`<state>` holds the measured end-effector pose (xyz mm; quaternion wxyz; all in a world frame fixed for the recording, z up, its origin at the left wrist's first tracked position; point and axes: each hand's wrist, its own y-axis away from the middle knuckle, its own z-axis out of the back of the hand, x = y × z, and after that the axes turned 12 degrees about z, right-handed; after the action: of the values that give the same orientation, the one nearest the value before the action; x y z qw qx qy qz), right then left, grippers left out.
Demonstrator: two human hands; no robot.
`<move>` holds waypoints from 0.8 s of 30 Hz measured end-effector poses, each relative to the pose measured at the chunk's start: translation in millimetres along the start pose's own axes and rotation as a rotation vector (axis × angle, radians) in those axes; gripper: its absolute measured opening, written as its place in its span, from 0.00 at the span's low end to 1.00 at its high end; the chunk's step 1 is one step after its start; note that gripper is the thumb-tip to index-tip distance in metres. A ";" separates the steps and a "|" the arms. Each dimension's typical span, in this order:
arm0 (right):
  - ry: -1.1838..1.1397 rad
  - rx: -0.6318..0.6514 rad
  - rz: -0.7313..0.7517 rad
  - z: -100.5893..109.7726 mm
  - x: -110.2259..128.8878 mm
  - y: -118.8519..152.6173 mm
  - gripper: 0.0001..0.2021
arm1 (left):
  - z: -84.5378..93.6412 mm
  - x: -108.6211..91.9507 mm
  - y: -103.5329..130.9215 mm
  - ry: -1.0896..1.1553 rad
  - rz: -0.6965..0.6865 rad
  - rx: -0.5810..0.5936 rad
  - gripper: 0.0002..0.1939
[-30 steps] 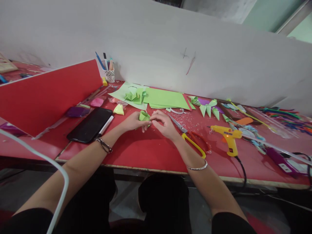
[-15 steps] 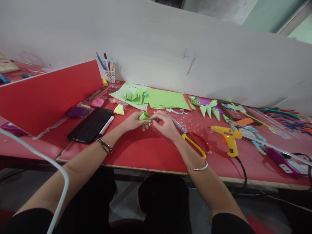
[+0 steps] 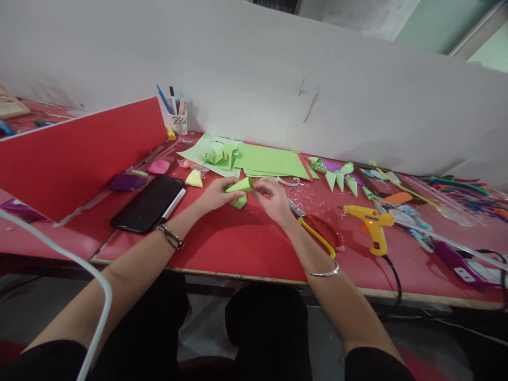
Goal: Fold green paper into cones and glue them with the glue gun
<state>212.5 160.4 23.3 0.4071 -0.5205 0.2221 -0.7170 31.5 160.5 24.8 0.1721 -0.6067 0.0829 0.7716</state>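
Observation:
A rolled green paper cone (image 3: 241, 185) is pinched in my left hand (image 3: 218, 196), its wide end facing right. Just below it, a second green paper piece (image 3: 240, 202) shows under my left fingers; whether it is joined to the cone cannot be made out. My right hand (image 3: 273, 198) is at the cone's right end, thumb and fingers pressed together; what they hold, if anything, is too small to tell. Scissors with yellow and red handles (image 3: 317, 233) lie open beside my right wrist.
Green sheets (image 3: 273, 161) lie behind my hands. A phone (image 3: 148, 203) and white marker (image 3: 173, 205) are left; a yellow glue gun (image 3: 371, 225), paper cones (image 3: 340, 179) and a purple power strip (image 3: 460, 267) are right. A red board (image 3: 87, 153) stands at left.
The green cone has turned from facing me to lying sideways, showing its length. The lower green piece shows more. My right hand has moved slightly right.

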 end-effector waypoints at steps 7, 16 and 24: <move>-0.091 -0.177 -0.115 -1.3 -4.5 -1.3 0.02 | -0.7 -9.5 6.0 -0.065 0.057 -0.143 0.14; -0.206 -0.282 -0.297 0.1 -6.6 -2.4 0.05 | 2.1 -5.1 2.9 -0.102 0.041 -0.262 0.22; -0.231 -0.305 -0.332 1.0 -10.5 -0.9 0.08 | 2.3 -4.8 1.2 0.036 0.028 -0.201 0.23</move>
<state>214.4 169.5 18.4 0.2234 -0.6835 0.1913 -0.6680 29.9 159.4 29.9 0.0980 -0.6334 0.0166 0.7674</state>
